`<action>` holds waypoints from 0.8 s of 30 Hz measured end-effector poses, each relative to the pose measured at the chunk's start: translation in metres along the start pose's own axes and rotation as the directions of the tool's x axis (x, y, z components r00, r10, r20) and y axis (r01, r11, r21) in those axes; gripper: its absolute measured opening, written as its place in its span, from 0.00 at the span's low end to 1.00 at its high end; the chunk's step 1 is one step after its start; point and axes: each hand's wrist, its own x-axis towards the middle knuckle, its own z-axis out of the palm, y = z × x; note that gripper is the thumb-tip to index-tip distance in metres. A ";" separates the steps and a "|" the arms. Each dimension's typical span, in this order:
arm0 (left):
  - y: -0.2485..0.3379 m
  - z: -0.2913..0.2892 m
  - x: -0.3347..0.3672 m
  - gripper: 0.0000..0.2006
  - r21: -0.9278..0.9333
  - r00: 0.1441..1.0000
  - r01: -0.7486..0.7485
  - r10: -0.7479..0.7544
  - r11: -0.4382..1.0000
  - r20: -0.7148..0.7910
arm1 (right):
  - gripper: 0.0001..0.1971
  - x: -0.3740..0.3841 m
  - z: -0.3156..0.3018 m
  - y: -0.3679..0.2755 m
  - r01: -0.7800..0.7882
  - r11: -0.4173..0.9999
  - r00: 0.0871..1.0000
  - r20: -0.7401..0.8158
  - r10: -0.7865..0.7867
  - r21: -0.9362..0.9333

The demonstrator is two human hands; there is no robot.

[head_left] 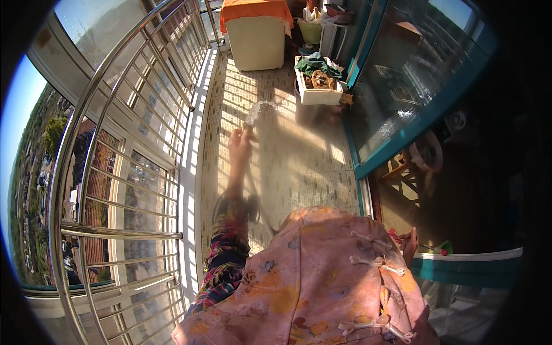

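Ahead of me my left hand [240,145] is closed around a hose [252,192], whose line trails back beside my forearm toward my body. Clear water [263,110] splashes just beyond that hand, over the tiled floor [299,178]. By my right side, at the door frame, my right hand [410,246] is partly covered by my pink patterned garment [322,270]. Its visible fingers are stretched out, and nothing shows in them.
Metal railings [123,233] and windows line the left. A sliding glass door with a teal frame [397,141] stands at right. Farther off are a white appliance [256,43] under an orange cloth, a white box [319,95] of odds and ends, and a green bucket [310,31].
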 end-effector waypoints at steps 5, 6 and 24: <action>0.013 0.011 -0.005 0.11 -0.066 0.999 -0.049 0.049 0.997 -0.005 | 0.25 -0.004 -0.003 0.009 0.014 1.000 1.000 0.001 -0.014 -0.011; 0.015 0.013 -0.005 0.11 -0.078 0.998 -0.063 0.064 0.995 0.004 | 0.25 -0.004 -0.003 0.010 0.001 1.000 1.000 -0.021 -0.001 -0.021; -0.065 -0.062 -0.054 0.12 0.307 0.979 0.059 0.005 0.950 -0.204 | 0.23 0.029 -0.010 0.021 -0.070 0.997 0.989 0.130 0.075 -0.041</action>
